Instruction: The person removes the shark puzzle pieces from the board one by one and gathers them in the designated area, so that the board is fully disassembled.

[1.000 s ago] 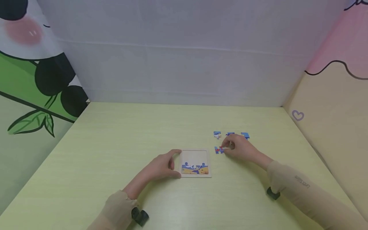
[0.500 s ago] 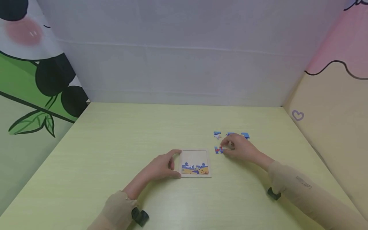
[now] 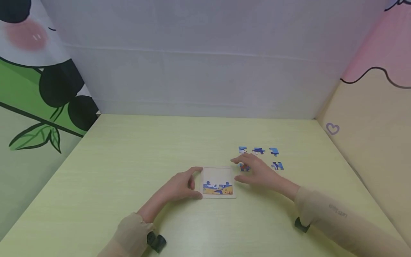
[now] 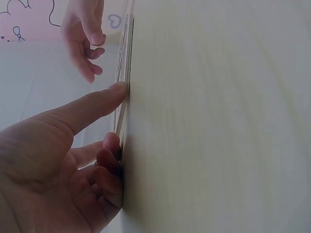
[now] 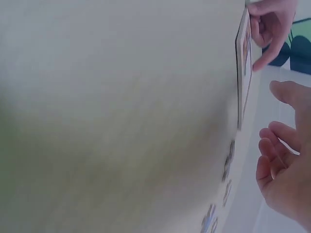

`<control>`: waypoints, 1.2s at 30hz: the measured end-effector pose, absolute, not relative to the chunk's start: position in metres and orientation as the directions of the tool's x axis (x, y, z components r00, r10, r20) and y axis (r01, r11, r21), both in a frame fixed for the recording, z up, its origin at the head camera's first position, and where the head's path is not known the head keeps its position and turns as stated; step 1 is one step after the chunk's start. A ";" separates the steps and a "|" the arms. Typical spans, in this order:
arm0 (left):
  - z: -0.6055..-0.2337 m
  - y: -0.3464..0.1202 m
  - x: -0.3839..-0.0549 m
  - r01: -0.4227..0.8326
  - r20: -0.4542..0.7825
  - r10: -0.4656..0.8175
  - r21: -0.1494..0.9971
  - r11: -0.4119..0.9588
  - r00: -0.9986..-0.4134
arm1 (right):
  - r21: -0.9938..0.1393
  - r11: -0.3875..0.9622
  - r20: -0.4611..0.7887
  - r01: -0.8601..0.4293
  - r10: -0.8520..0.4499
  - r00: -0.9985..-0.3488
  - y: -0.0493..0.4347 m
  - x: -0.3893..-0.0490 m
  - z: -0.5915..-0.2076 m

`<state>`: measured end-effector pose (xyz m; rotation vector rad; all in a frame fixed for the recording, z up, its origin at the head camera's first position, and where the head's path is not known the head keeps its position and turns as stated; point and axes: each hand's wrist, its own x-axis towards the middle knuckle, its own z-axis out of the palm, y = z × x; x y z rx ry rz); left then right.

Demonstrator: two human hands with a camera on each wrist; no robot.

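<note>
A square puzzle board (image 3: pixel 217 175) lies on the table, its lower part filled with blue and yellow picture pieces. My left hand (image 3: pixel 181 185) holds it along the left side, index finger at the upper left corner and thumb at the lower left corner. In the left wrist view, the thumb (image 4: pixel 97 109) meets the board's edge. My right hand (image 3: pixel 257 171) hovers just right of the board, thumb and index finger apart, nothing between them in the right wrist view. A red and blue puzzle piece (image 3: pixel 245 167) shows on the table behind its fingers, partly covered.
Several more blue puzzle pieces lie farther right: one with white (image 3: pixel 242 148), a dark blue one (image 3: pixel 258 151), a light blue one (image 3: pixel 274 151) and another (image 3: pixel 277 165). A grey-white cloth (image 3: pixel 205 85) stands behind the table, with painted panels either side.
My right hand has drawn left and nearer the board, its fingers spreading apart. Pieces it covered now show. The left hand and the board have stayed still.
</note>
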<state>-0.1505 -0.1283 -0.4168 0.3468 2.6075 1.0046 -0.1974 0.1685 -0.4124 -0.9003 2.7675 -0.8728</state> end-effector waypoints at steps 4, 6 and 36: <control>-0.416 -0.128 -0.150 0.102 -0.216 0.336 0.687 0.720 -0.917 | -0.555 0.655 0.035 -0.512 -0.597 -0.801 0.156 -0.187 -0.415; -0.416 -0.128 -0.151 0.101 -0.216 0.336 0.688 0.719 -0.917 | -0.543 0.664 0.006 -0.515 -0.610 -0.793 0.151 -0.183 -0.418; -0.419 -0.129 -0.153 0.112 -0.215 0.341 0.678 0.726 -0.915 | -0.568 0.615 -0.103 -0.547 -0.712 -0.694 0.140 -0.179 -0.416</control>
